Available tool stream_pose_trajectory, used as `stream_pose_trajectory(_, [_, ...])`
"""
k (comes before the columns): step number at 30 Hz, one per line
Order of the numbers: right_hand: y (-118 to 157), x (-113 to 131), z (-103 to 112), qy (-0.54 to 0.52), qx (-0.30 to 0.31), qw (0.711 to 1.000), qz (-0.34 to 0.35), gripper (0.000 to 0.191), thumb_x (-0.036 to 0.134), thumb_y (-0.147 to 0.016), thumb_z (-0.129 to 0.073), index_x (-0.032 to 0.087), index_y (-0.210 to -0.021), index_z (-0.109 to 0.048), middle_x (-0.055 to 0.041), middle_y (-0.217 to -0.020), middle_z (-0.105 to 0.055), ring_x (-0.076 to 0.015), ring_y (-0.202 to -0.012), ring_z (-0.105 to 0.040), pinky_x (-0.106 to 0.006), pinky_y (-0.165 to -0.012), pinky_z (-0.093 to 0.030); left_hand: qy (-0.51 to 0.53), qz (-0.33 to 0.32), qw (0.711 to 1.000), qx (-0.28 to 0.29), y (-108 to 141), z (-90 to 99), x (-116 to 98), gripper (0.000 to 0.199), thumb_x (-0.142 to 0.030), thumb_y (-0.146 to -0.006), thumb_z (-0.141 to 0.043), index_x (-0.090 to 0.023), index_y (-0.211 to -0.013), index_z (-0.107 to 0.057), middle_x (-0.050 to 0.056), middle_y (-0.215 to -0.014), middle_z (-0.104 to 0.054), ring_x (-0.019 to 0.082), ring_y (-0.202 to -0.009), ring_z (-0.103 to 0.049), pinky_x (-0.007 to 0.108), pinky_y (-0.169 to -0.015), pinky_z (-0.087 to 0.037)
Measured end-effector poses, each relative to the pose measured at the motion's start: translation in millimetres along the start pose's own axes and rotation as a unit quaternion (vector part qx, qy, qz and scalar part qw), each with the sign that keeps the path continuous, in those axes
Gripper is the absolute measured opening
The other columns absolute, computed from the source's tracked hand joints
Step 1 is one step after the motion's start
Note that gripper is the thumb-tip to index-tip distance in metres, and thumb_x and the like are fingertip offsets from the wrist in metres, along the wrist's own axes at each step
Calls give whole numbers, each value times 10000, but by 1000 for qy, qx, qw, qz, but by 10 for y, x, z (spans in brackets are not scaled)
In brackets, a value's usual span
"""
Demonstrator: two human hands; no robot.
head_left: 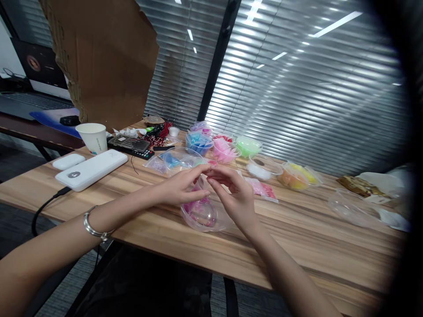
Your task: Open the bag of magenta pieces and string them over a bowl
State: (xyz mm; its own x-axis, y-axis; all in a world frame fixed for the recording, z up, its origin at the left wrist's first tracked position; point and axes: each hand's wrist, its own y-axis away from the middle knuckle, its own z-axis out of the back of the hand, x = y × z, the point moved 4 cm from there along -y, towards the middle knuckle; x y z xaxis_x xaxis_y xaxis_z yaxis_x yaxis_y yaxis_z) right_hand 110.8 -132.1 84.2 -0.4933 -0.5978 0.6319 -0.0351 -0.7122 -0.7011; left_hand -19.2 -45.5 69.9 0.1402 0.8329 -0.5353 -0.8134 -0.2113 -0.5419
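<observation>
Above a clear plastic bowl [198, 220] near the table's front edge, my left hand [187, 185] and my right hand [234, 189] meet at the fingertips. The bowl holds pink-purple pieces and a clear rounded item. My left thumb is apart from the fingers, which reach toward the right hand. My right fingers are bent, with the thumb beneath them. Whatever sits between the fingertips is too small to make out. Behind my hands is another clear bowl [176, 158] with blue pieces, partly covered by the left fingers.
Bowls of blue [199, 141], pink [225, 149], green [247, 146] and orange-yellow pieces [295, 176] line the back. At left stand a paper cup [94, 137] and a white power bank [92, 169] with a cable. An empty clear container [353, 207] lies right.
</observation>
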Motion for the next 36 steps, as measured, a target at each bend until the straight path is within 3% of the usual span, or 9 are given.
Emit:
stream_pose_trajectory(8, [-5,14,-1,20,-12,1000,11,307,168,-867,-605,284,-1151,-618,-36,-1109,-653,-182,-966,-649,-352,-833,-576,2,-1,1000,1,-4,1,1,596,-396,-863,-578,-244,-1381,-324,108,-1306,-534,263,-1150,-555,383,-959,-462])
stream_pose_trajectory(20, [8,-13,0,39,1,999,7,232,162,-887,-574,266,-1076,-660,-27,-1057,-700,-193,-1000,-654,-388,-915,-538,0,0,1000,5,-17,13,-34,533,-393,-870,-565,-225,-1336,-369,108,-1262,-554,261,-1120,-564,381,-954,-462])
stream_pose_trajectory(36, [14,-27,9,26,-18,999,11,285,163,-862,-619,293,-1114,-642,-29,-1038,-687,-191,-930,-663,-364,-822,-565,2,9,1000,10,-1,-1,11,597,-413,-862,-577,-235,-1374,-329,111,-1314,-528,267,-1137,-556,396,-972,-452])
